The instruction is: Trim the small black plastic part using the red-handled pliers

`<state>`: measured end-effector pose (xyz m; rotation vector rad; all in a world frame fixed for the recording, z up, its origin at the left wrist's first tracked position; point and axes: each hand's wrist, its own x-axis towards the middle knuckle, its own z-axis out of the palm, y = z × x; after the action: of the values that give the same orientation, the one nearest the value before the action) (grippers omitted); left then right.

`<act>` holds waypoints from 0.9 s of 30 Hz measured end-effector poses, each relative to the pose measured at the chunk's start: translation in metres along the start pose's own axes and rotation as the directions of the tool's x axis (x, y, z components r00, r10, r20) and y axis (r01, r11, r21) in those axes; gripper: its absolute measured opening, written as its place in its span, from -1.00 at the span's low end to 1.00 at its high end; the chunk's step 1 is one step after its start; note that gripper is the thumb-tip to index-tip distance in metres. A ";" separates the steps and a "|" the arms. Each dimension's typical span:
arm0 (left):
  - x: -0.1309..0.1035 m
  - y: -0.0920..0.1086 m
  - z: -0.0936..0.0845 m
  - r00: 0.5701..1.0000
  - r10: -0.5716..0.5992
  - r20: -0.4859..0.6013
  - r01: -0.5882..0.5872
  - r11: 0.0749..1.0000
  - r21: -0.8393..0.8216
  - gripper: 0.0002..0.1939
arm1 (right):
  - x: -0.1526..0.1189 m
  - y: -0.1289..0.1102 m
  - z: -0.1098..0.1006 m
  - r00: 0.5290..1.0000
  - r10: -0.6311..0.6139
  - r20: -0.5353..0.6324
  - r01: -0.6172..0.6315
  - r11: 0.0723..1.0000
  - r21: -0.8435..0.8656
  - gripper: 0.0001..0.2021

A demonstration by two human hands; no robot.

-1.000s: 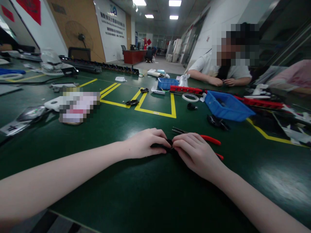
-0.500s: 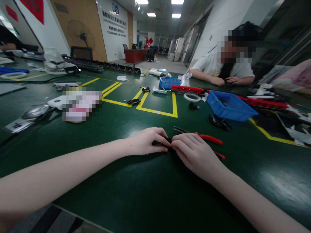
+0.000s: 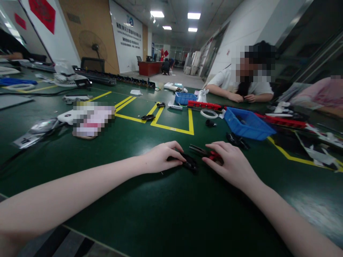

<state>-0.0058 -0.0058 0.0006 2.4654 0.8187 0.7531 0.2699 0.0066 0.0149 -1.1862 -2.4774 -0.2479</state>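
I take the black part (image 3: 190,164) as my clock centre; it lies low on the smooth, dark green table (image 3: 166,214), a small, uneven shape with a faint shine, its details too dark for me to read. At its 9 o'clock my left hand (image 3: 167,157) is narrowed, thumb and fingertips pinching its near end. At 3 o'clock my right hand (image 3: 227,159) is spread fairly wide, thumb and fingers apart over the red grips of the pliers (image 3: 198,149); I cannot tell whether it bears any of their weight. The slim metal jaws point toward 11 o'clock.

Out at 2 o'clock I have a blue tray (image 3: 248,130) with sloping plastic walls, and just on its near side a lumpy, glossy black bundle (image 3: 237,140). At 1 o'clock sits a flat white ring (image 3: 209,114), with a stubby dark knob (image 3: 210,123) near it. Straight yellow tape (image 3: 173,128) forms angular outlines toward 11 and 12 o'clock, a thin black piece (image 3: 148,117) lying by one line. At 12, farther off, stands a smaller blue bin (image 3: 185,98).
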 end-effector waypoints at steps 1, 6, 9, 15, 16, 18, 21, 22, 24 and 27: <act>0.000 -0.001 0.000 1.000 -0.008 -0.011 0.008 1.000 0.016 -0.79 | -0.002 0.006 0.000 0.998 0.041 0.052 -0.038 0.998 -0.047 -0.57; 0.000 -0.007 -0.004 0.998 -0.051 -0.044 0.053 0.997 0.055 -0.83 | -0.007 0.019 -0.006 0.972 0.144 0.188 -0.118 0.983 -0.144 -0.43; 0.000 -0.008 -0.006 0.996 -0.066 -0.052 0.070 0.995 0.073 -0.87 | -0.010 0.027 -0.014 0.951 0.182 0.251 -0.144 0.976 -0.164 -0.37; 0.000 -0.004 -0.007 0.996 -0.058 -0.067 0.065 0.991 0.113 -0.89 | -0.019 0.043 -0.008 0.953 0.165 0.254 -0.127 0.979 -0.160 -0.41; 0.000 -0.004 -0.007 0.996 -0.053 -0.072 0.061 0.991 0.120 -0.89 | -0.019 0.040 -0.004 0.958 0.175 0.227 -0.133 0.973 -0.190 -0.42; 0.000 -0.004 -0.006 0.996 -0.045 -0.077 0.056 0.988 0.145 -0.90 | -0.017 0.032 0.003 0.968 0.199 0.154 -0.156 0.954 -0.255 -0.43; 0.001 -0.006 -0.004 0.995 -0.047 -0.087 0.064 0.977 0.201 -0.90 | -0.011 0.017 0.006 0.973 0.205 0.106 -0.170 0.947 -0.274 -0.46; 0.001 -0.006 -0.004 0.994 -0.052 -0.094 0.072 0.972 0.224 -0.90 | -0.009 0.013 0.005 0.973 0.205 0.109 -0.170 0.948 -0.270 -0.48; 0.001 -0.006 -0.004 0.991 -0.070 -0.117 0.099 0.959 0.265 -0.90 | -0.006 0.007 0.002 0.972 0.209 0.112 -0.174 0.950 -0.261 -0.51; 0.001 -0.004 -0.006 0.984 -0.092 -0.154 0.133 0.951 0.278 -0.90 | -0.004 0.003 0.000 0.965 0.236 0.116 -0.206 0.952 -0.228 -0.51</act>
<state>-0.0104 -0.0003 0.0033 2.6103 1.1866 0.8225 0.2748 0.0056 0.0131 -1.6108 -2.4549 -0.3880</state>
